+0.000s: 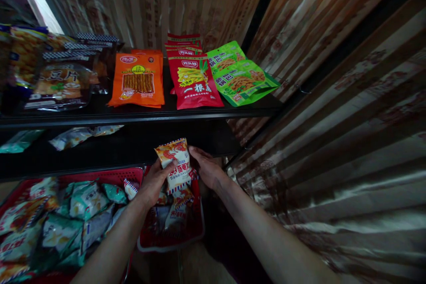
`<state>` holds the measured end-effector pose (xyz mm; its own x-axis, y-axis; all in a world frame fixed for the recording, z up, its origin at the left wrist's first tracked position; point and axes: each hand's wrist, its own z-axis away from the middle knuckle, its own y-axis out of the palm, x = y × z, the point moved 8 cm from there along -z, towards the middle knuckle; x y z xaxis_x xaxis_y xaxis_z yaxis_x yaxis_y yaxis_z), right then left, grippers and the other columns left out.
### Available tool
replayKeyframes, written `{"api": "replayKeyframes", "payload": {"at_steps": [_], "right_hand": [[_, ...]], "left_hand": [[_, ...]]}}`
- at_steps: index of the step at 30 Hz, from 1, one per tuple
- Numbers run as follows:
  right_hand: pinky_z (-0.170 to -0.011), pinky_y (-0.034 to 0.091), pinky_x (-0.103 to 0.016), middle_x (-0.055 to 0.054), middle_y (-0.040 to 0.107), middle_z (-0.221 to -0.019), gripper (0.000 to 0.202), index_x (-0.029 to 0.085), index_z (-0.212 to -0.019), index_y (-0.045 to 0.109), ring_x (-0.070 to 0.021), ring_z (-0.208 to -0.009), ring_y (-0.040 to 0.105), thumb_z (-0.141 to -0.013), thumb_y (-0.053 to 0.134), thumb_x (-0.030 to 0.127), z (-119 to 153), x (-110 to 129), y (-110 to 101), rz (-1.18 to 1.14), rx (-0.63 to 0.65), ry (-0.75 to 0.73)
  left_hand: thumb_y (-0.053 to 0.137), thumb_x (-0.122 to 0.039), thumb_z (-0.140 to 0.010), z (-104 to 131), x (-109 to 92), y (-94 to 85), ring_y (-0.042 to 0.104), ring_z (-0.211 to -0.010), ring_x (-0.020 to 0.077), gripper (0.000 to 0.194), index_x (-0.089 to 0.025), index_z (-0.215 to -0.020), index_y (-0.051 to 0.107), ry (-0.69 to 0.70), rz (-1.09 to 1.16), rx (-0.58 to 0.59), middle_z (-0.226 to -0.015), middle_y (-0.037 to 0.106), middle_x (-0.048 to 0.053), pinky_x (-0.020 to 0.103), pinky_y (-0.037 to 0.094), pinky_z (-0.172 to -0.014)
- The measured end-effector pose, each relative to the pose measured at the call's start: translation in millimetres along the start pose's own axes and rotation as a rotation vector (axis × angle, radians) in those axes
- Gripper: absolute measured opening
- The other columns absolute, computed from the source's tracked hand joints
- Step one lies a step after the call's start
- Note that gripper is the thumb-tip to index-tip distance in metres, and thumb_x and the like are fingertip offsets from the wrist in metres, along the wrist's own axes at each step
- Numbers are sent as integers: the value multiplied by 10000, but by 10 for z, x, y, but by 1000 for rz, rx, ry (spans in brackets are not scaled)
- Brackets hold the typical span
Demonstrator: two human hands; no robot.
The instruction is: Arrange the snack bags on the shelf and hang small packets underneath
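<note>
An orange-and-white snack bag (179, 168) is pinched between the thumb and fingers of my left hand (155, 183), above the small red basket (170, 247). My right hand (207, 167) is at the bag's right edge, its fingers extended and apart from the thumb side; whether it touches the bag is hard to tell. More bags of similar look (176, 217) lie in the small basket below. To the left, a larger red basket (109, 174) holds several green, white and orange bags (88, 199), partly hidden by my left forearm.
The upper black shelf (140, 115) carries orange packets (137, 80), red packets (196, 82), green packets (241, 80) and dark bags (60, 82). Two or more small bags (71, 137) lie on the lower shelf (140, 144). A pleated curtain (339, 142) hangs at right.
</note>
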<state>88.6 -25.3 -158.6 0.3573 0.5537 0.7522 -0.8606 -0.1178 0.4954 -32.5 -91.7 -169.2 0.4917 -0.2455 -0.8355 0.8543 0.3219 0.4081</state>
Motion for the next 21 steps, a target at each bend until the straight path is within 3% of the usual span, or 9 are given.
{"api": "replayKeyframes", "payload": {"at_steps": [4, 9, 13, 17, 21], "right_hand": [[-699, 462, -280, -7, 707, -696, 376, 157, -735, 692, -137, -655, 618, -476, 869, 366, -30, 50, 58, 31, 55, 48], [-662, 468, -259, 7, 687, -634, 314, 148, -678, 674, -115, -602, 606, -465, 871, 266, -52, 23, 18, 44, 27, 70], [-607, 473, -251, 8, 690, -633, 280, 146, -690, 673, -117, -583, 608, -490, 853, 223, -103, 5, -51, 7, -47, 56], [-569, 480, -249, -8, 704, -657, 174, 143, -720, 677, -120, -567, 612, -598, 795, 180, -135, 41, -143, -22, -163, 32], [-538, 482, -248, -12, 698, -630, 89, 146, -695, 664, -121, -532, 605, -661, 746, 142, -121, 82, -187, -79, -233, 21]], "left_hand": [[741, -371, -701, 42, 46, 58, 682, -907, 268, 664, -181, -1292, 506, -60, -63, 48, -1079, 697, 131, 398, 516, -823], [761, -392, -675, 106, 26, 91, 686, -904, 270, 695, -187, -1289, 507, -87, -106, 71, -1093, 695, 124, 398, 520, -824], [738, -415, -696, 127, 28, 60, 677, -940, 271, 655, -189, -1270, 516, -86, -114, 72, -1109, 691, 115, 401, 515, -839], [730, -402, -709, 133, 65, 2, 641, -1039, 256, 528, -190, -1166, 574, -84, -175, 101, -1175, 664, 101, 366, 492, -881], [744, -345, -699, 153, 145, -17, 629, -1053, 254, 521, -178, -1157, 561, -123, -122, 147, -1204, 645, 113, 377, 494, -881]]}}
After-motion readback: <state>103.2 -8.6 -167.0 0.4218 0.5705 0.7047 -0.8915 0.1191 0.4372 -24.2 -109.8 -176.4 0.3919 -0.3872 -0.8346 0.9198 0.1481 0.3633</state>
